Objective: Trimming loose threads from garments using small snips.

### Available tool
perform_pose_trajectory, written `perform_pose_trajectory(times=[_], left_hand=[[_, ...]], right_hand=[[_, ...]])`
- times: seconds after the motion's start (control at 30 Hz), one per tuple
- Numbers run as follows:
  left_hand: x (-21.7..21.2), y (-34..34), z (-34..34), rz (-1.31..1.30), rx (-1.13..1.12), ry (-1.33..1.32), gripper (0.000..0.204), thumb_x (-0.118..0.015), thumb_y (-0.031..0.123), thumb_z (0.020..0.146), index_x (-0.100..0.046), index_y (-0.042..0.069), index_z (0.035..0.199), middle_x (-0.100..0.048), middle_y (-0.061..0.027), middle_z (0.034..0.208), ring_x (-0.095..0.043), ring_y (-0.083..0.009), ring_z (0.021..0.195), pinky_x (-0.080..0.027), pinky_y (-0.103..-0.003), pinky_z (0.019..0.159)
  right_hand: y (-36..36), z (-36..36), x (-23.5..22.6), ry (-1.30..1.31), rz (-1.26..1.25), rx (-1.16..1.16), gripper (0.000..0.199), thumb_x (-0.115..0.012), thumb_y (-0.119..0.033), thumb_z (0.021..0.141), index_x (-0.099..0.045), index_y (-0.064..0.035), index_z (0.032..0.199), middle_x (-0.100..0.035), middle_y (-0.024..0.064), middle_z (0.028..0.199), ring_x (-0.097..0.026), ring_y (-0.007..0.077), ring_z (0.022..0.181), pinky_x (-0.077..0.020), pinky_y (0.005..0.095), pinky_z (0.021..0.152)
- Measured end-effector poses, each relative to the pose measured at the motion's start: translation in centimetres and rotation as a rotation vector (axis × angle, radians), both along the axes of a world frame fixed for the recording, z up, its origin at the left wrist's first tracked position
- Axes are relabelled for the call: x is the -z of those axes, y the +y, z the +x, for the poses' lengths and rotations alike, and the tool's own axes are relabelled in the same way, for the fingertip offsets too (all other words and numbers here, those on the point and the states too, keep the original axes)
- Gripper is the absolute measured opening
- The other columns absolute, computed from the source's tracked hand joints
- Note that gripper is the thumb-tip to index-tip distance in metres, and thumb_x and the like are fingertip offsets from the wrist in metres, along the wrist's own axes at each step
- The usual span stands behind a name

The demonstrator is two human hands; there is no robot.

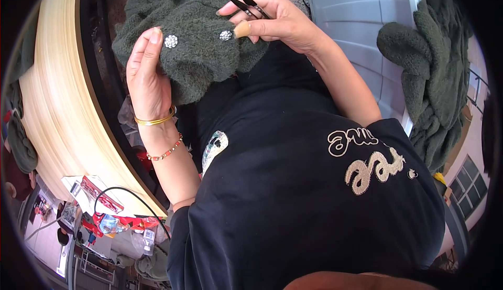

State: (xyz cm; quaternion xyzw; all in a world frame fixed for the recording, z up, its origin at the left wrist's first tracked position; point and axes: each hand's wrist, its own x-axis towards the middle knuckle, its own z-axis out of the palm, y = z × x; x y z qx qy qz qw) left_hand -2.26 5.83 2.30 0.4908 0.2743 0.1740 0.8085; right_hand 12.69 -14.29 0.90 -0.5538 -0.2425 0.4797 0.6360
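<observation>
Pale wooden table (57, 106) curves down the frame's left. At upper centre, left hand (148, 75) fingers grip the green fuzzy garment (201, 33) beside its sparkly buttons (171, 41). Right hand (272, 20) clenches black thread snips (246, 4), blades clear of the fabric; trimming looks unfinished.

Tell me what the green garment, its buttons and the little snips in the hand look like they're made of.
Green garment: fuzzy, matte knit, probably fleece-like yarn, given its nubby pile. Buttons: silvery and sparkly, perhaps metal or rhinestone. Snips, in the right hand: thin dark blades, likely blackened metal.
</observation>
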Motion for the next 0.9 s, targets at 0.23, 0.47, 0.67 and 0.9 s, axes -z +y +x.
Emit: perform_pose_trajectory(times=[0.23,0.47,0.67,0.9], left_hand=[[-0.4,-0.5,-0.2,0.019,0.005,-0.032,0.017,-0.062,0.011,0.092,-0.066,0.001,0.105,-0.066,-0.0021,0.099,-0.057,-0.0076,0.093,-0.042,-0.022,0.086],[-1.1,-0.4,-0.8,0.052,0.068,-0.044,0.017,-0.062,0.011,0.092,-0.067,0.000,0.105,-0.067,-0.0031,0.100,-0.059,-0.0082,0.094,-0.042,-0.022,0.089],[-1.4,-0.2,-0.8,0.093,0.138,-0.038,0.017,-0.063,0.013,0.092,-0.068,0.001,0.104,-0.068,-0.0040,0.100,-0.059,-0.0087,0.096,-0.041,-0.023,0.091],[-3.0,0.5,-1.0,0.206,0.285,0.104,0.032,-0.054,0.027,0.097,-0.066,-0.001,0.107,-0.067,-0.0042,0.102,-0.056,-0.0091,0.095,-0.039,-0.024,0.091]], right_hand=[[0.2,0.0,-0.4,0.049,0.018,0.003,0.043,-0.067,-0.014,0.083,-0.057,-0.0030,0.124,-0.063,-0.0017,0.094,-0.050,0.0013,0.065,-0.0318,0.0140,0.051],[-0.7,0.5,0.4,0.267,0.187,0.126,0.046,-0.064,-0.010,0.086,-0.050,0.0055,0.127,-0.058,-0.0011,0.089,-0.046,0.0007,0.061,-0.0297,0.0139,0.045],[-0.7,1.0,-0.5,0.445,0.229,0.123,0.038,-0.063,0.002,0.086,-0.054,0.0000,0.123,-0.052,0.0007,0.084,-0.042,0.0041,0.055,-0.0279,0.0181,0.045],[-1.4,1.8,1.5,0.614,0.277,0.241,0.035,-0.059,-0.004,0.090,-0.055,-0.0068,0.126,-0.060,0.0002,0.080,-0.050,0.0069,0.059,-0.0337,0.0180,0.046]])
